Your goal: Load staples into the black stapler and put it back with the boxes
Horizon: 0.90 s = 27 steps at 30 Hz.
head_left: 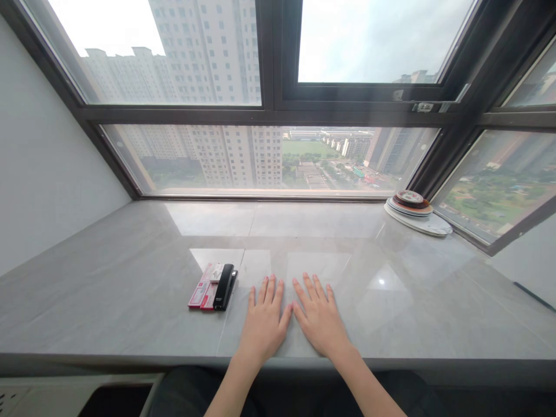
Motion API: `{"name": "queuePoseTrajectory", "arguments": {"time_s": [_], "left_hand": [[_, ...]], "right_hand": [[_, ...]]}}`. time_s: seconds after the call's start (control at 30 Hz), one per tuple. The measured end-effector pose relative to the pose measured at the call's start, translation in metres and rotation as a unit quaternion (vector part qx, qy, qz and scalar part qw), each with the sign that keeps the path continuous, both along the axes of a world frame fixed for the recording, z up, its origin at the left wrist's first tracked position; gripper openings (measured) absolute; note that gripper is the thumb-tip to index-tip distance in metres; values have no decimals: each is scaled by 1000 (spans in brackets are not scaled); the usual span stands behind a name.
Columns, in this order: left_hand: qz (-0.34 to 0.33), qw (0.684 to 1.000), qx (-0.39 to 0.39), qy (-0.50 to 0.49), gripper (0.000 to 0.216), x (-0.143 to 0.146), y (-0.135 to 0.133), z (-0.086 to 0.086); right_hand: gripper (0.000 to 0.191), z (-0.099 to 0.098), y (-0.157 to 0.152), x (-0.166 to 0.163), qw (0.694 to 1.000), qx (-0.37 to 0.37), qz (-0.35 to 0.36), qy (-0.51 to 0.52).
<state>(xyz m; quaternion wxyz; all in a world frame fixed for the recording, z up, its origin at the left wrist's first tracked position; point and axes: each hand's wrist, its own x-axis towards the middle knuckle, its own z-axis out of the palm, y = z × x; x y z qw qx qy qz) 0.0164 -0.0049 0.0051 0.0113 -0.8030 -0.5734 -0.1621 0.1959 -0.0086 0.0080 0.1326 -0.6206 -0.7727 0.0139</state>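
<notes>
Both hands lie palm down on the grey tiled windowsill [143,330], thumbs almost meeting. My left hand [265,318] has its fingers spread and holds nothing. Beside it, my right hand [319,315] also rests flat with fingers apart. To the left of my left hand, not touching it, is a black stapler [224,286]. Right against the stapler's left side are small red and white boxes [202,293], with a smaller whitish box [216,273] near their far end. Printing on the boxes is too small to read.
A stack of plates or round mats [410,208] stands in the far right corner by the window. Dark window frames [269,116] border the sill at the back and right. A white wall [52,150] closes the left side. The sill's front edge [130,360] runs under my wrists.
</notes>
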Motion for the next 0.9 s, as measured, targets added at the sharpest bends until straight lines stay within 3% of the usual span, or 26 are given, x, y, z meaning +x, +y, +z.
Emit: {"name": "queuePoseTrajectory", "arguments": {"time_s": [0.33, 0.5, 0.9], "left_hand": [[-1, 1000, -2, 4, 60, -2, 2, 0], [-4, 1000, -6, 3, 60, -3, 1, 1], [1, 1000, 4, -15, 57, -4, -4, 2]], "right_hand": [[60, 1, -1, -10, 998, -49, -41, 3], [60, 0, -10, -20, 998, -8, -63, -15], [60, -3, -15, -17, 999, 3, -32, -18]]}}
